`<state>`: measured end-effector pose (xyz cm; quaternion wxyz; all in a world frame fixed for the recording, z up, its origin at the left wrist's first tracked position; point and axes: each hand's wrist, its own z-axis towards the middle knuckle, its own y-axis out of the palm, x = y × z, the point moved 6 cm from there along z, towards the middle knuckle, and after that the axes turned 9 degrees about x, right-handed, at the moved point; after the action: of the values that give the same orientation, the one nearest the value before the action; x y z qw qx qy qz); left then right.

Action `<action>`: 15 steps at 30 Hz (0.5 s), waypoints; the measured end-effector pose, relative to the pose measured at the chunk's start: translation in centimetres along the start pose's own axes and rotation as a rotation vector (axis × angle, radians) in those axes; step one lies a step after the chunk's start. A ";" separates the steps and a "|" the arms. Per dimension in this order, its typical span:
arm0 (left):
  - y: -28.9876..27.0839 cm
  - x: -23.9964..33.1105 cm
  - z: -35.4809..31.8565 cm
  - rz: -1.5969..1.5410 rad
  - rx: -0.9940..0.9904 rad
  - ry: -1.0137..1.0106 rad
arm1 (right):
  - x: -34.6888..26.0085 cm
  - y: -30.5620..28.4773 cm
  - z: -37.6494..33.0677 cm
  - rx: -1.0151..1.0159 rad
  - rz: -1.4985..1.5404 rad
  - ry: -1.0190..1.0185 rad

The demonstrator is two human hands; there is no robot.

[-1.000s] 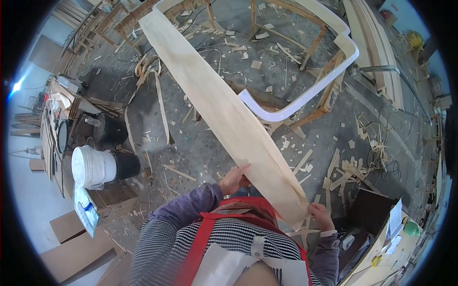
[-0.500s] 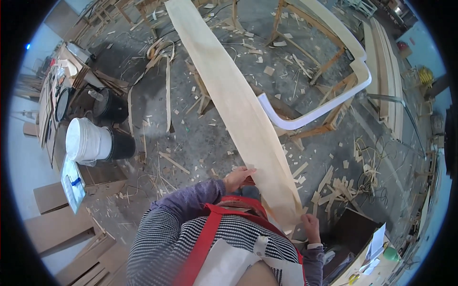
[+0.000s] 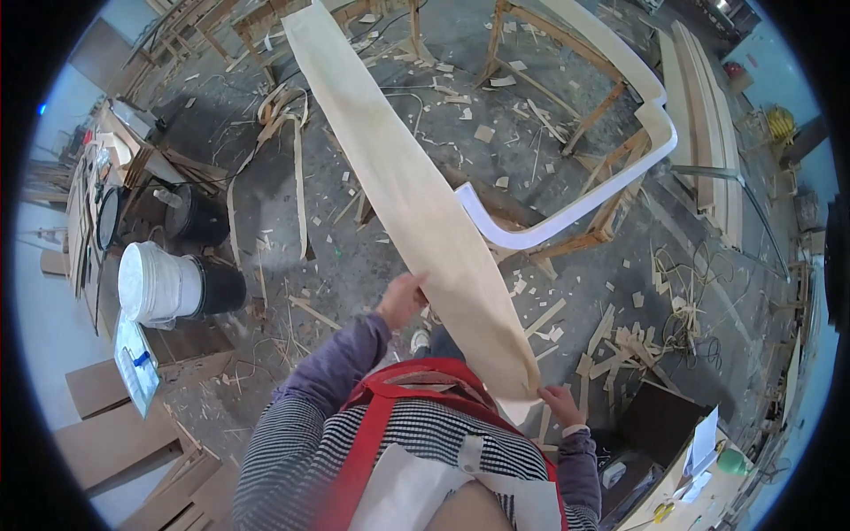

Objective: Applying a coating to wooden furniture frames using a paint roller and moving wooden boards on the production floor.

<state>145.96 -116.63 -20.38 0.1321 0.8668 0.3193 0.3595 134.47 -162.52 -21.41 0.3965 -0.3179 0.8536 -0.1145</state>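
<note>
A long, pale sheet of wood veneer (image 3: 425, 203) slants from the far left down to the front of my body. The fingers of my left hand (image 3: 404, 301) are closed on its left edge, partway along; some of them are hidden beneath the sheet. At the near right corner, my right hand (image 3: 560, 407) pinches the veneer between thumb and fingers. Beyond the sheet's right edge lies a curved frame piece with a white face (image 3: 531, 237), resting on wooden trestles (image 3: 606, 212). The veneer hides its left end in part.
White and black buckets (image 3: 159, 283) stand at the left, with brown boards (image 3: 124, 442) nearer. Wood scraps (image 3: 633, 345) and yellow cord (image 3: 686, 305) litter the floor. Long stacked planks (image 3: 708, 133) lie at the far right. A dark box (image 3: 660, 420) and a table with papers are near right.
The veneer's near part has shifted left and farther from me, and its far end has swung left. My left hand has moved forward and left with it; the right hand has shifted slightly left.
</note>
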 end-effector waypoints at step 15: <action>-4.1 13.5 4.8 -0.011 0.359 0.351 | -15.0 5.7 17.1 0.080 -0.217 -0.427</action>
<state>154.75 -104.73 -18.41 -0.0794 0.7989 0.4007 0.4415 151.91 -147.64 -26.20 0.5653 -0.4089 0.7062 -0.1203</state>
